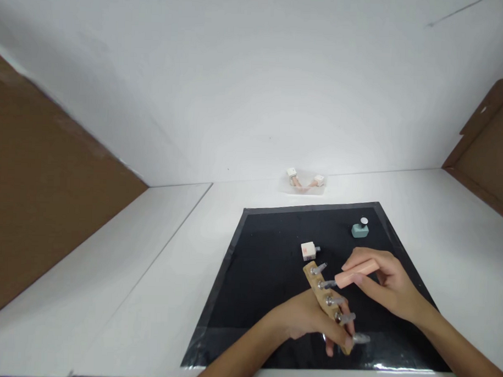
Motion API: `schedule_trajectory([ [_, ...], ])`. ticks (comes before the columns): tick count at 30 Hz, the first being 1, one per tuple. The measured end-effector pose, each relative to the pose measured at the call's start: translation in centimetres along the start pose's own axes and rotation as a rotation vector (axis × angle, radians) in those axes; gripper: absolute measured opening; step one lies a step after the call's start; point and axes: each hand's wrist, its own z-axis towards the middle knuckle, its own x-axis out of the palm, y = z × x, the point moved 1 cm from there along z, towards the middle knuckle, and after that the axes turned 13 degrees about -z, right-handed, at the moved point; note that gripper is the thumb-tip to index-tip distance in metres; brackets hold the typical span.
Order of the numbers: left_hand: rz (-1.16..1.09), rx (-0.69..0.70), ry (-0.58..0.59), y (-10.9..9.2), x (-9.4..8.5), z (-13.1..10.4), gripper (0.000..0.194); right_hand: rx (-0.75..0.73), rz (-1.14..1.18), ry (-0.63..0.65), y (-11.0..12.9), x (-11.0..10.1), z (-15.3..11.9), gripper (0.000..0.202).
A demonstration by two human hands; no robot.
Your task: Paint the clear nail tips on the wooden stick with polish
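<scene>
My left hand [313,317] is closed around a narrow wooden nail stand [321,295], which it holds at a slant above the black mat. Several clear false nail tips [336,301] stick out from the stand on small metal posts. In my right hand [390,281] is a peach-coloured nail polish brush [357,273], its long cap pinched between thumb and fingers. The brush end meets or lies very near the second nail tip from the far end; whether it touches I cannot tell. Just beyond the stand, a white nail polish bottle [308,251] lies with its neck uncovered, pointing right.
A teal bottle [360,231] with a black-and-silver top is at the mat's far right. Behind the black mat [265,255], a clear tray [304,189] by the white wall holds two white bottles with peach caps. Brown panels [40,192] rise at both sides.
</scene>
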Motion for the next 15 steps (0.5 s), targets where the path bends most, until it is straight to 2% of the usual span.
schedule_trajectory([
  [5,-0.018,-0.006,0.013,-0.18,0.12,-0.04,0.017,0.013,0.059,-0.053,-0.07,0.02,-0.05,0.017],
  [15,-0.010,0.017,0.024,-0.08,-0.01,0.00,0.016,0.100,0.045,0.047,-0.23,0.31,-0.28,0.030],
])
